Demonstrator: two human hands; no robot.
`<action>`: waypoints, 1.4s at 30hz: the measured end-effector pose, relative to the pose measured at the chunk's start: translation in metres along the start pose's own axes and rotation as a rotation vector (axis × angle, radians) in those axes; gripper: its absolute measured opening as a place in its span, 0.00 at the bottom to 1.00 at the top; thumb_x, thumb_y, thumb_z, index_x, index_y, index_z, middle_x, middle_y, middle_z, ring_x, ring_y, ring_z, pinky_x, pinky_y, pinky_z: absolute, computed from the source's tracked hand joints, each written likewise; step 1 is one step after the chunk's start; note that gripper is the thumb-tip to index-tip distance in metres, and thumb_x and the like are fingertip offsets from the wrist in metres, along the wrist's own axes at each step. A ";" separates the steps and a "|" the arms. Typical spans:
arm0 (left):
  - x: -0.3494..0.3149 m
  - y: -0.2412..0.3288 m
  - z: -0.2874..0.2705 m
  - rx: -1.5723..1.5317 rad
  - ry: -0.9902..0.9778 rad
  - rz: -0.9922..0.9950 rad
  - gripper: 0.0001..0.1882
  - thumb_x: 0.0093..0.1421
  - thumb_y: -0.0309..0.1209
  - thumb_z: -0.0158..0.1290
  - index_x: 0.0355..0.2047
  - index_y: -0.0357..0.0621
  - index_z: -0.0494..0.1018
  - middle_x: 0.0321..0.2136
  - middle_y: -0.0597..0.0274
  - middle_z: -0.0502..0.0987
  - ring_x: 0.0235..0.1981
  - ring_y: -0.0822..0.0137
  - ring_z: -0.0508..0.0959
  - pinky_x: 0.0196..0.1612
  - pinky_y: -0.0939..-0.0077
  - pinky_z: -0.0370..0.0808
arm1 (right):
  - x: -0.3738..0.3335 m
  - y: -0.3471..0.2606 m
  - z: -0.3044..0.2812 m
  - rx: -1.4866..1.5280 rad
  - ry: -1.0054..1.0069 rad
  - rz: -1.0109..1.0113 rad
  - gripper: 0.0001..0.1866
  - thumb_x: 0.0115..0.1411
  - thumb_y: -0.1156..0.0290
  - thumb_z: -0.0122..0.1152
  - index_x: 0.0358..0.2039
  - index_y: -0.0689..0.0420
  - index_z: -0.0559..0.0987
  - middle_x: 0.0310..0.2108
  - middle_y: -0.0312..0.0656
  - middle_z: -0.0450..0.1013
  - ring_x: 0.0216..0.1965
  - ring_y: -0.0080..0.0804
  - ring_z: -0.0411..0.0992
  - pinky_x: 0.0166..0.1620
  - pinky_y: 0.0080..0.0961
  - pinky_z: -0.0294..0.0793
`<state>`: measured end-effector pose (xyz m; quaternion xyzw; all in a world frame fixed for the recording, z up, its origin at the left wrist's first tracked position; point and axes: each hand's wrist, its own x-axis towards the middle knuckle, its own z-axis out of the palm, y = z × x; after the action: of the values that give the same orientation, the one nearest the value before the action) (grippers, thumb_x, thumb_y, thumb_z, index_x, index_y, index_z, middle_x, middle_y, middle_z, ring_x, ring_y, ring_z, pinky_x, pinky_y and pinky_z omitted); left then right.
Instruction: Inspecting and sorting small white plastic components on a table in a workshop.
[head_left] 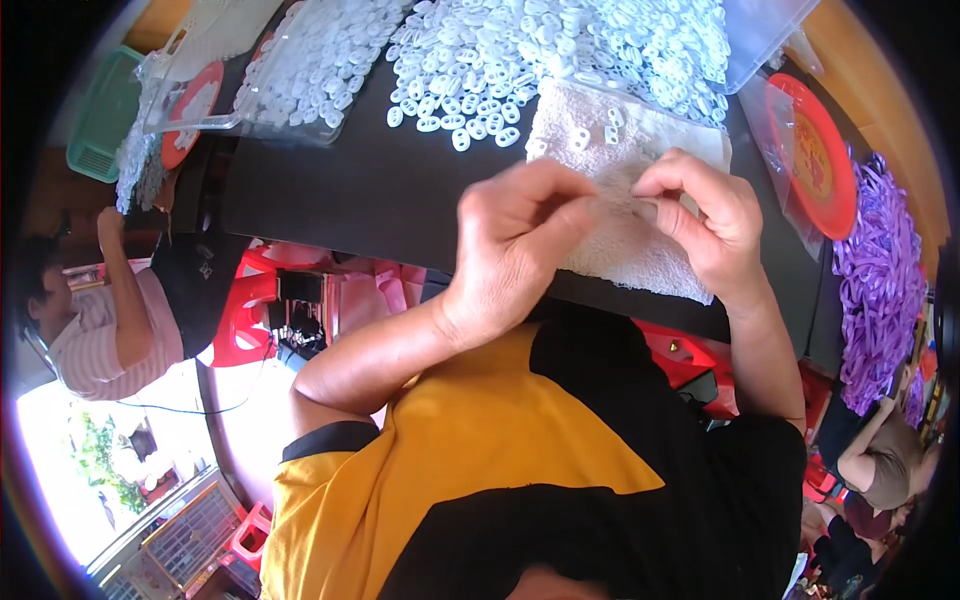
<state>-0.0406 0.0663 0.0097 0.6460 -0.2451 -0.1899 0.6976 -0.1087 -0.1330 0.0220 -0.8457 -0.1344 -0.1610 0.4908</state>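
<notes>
Above a white terry towel [650, 255], my left hand [515, 240] is closed in a pinch, thumb against the bent fingers. My right hand [708, 222] pinches the same way a short gap to its right, fingertips facing the left ones. Whatever sits between the fingertips is too small and blurred to make out. Just beyond the hands, a small white oval piece with two holes [580, 139] lies on the towel with a few others. A big heap of similar pieces [560, 45] covers the far part of the dark table [340, 195].
A clear plastic tray [320, 70] full of the white pieces stands far left, near a green basket [103, 115]. At right are a red round tray [815, 155] and a pile of purple straps [877, 285]. Another person [110, 320] sits at left.
</notes>
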 end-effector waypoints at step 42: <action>0.053 0.003 0.028 -0.497 -0.219 -0.429 0.06 0.62 0.26 0.54 0.33 0.34 0.74 0.22 0.61 0.74 0.18 0.72 0.72 0.18 0.81 0.65 | -0.007 0.009 -0.002 0.113 0.354 0.064 0.02 0.60 0.80 0.58 0.34 0.63 0.75 0.28 0.35 0.75 0.31 0.18 0.72 0.36 0.16 0.72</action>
<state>-0.0145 0.0135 0.0196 0.4689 -0.1233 -0.4546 0.7472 -0.1114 -0.1394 0.0129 -0.7792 -0.0278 -0.2837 0.5582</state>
